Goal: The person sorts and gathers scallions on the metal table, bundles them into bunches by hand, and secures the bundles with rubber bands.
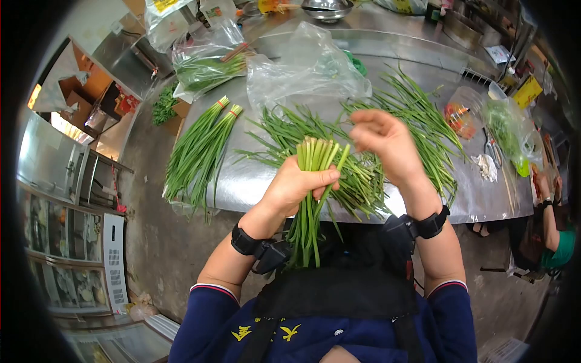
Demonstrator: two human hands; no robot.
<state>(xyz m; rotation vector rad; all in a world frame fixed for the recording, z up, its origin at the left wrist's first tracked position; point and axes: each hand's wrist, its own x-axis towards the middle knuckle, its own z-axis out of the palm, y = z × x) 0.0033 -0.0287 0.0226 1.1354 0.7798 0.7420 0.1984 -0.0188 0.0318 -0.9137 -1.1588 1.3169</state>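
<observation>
Here; left hand [299, 184]: stalks [310, 224] crossing table edge [484, 216]; right hand [385, 142]: apart

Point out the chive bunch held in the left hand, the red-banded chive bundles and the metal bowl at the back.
Held chive bunch [313, 156]: head view, on its pale upper stalks.
Red-banded chive bundles [195, 145]: head view, on the left bundle's green leaves.
Metal bowl [327, 11]: head view, on its side.

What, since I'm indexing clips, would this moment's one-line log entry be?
left hand: grips green stalks, cut ends up | right hand: raised beside them, fingers loosely curled | tabletop: loose greens, red-banded bundles, plastic bag
</observation>
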